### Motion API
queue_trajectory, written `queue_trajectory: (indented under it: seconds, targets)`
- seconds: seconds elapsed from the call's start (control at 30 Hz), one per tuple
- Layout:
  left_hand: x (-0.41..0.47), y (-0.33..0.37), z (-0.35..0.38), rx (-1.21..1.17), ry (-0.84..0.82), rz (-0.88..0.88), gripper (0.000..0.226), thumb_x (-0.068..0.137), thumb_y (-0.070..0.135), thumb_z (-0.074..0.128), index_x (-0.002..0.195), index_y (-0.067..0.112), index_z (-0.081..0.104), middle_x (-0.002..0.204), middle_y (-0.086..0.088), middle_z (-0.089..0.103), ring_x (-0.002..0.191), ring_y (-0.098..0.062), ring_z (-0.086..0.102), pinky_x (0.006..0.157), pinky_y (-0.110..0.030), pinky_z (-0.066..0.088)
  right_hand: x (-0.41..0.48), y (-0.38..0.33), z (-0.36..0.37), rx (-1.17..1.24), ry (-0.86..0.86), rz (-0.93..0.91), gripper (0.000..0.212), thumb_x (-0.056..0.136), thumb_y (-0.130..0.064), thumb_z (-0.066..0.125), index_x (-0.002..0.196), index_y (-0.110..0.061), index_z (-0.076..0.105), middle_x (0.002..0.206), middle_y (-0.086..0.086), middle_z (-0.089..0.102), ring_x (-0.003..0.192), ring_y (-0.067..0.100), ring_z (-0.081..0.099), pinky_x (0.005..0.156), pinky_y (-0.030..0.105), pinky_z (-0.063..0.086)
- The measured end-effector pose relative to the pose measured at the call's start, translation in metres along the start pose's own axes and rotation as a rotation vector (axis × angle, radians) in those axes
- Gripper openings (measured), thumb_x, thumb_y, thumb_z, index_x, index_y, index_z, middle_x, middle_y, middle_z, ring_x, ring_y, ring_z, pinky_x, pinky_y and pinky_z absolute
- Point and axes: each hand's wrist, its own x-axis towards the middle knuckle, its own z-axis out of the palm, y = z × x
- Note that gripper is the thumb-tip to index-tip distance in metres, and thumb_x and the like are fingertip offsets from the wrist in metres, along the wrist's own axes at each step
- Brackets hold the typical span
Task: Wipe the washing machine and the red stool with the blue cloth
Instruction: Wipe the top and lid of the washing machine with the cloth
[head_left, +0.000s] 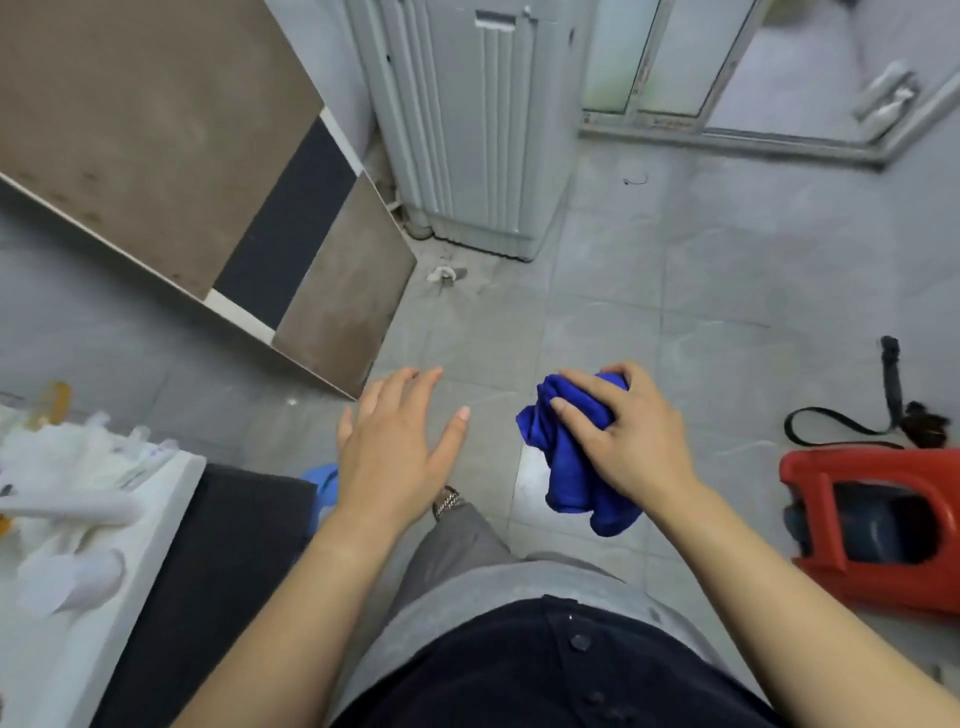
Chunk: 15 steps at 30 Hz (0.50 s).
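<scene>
2 hands over floor: right hand grips bunched blue cloth; left hand empty, fingers straight. Red stool at right, on its side; washing machine ahead.

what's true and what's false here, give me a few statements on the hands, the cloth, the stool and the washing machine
1. The right hand grips the blue cloth. True.
2. The left hand holds a sponge. False: its fingers are straight and it holds nothing.
3. The red stool is on the person's left. False: it is on the floor at the person's right.
4. The washing machine stands ahead, apart from both hands. True.
5. The cloth lies spread flat on the washing machine. False: it is bunched up in the right hand, away from the machine.
</scene>
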Motion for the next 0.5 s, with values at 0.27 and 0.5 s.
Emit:
queue_trajectory:
  seconds: [0.27,0.5]
  targets:
    - [0.151,0.023,0.006,-0.002,-0.038,0.057,0.065,0.082,0.062,0.024,0.132,0.024,0.044,0.135,-0.001,0.049,0.126,-0.023,0.041,0.097,-0.058,0.037,0.134,0.011,-0.024,0.069,0.060,0.040,0.028,0.084,-0.052,0.057,0.112,-0.048,0.060,0.106,-0.011,0.046,0.094,0.009,0.052,0.079,0.026,0.040]
    - [0.348,0.086,-0.015,0.004,-0.008,0.261,0.061,0.084,0.061,0.027,0.131,0.026,0.044,0.135,0.000,0.047,0.126,-0.023,0.040,0.098,-0.054,0.036,0.276,0.016,-0.090,0.023,0.216,0.069,0.028,0.083,-0.053,0.057,0.111,-0.048,0.060,0.106,-0.014,0.045,0.090,0.007,0.052,0.077,0.025,0.039]
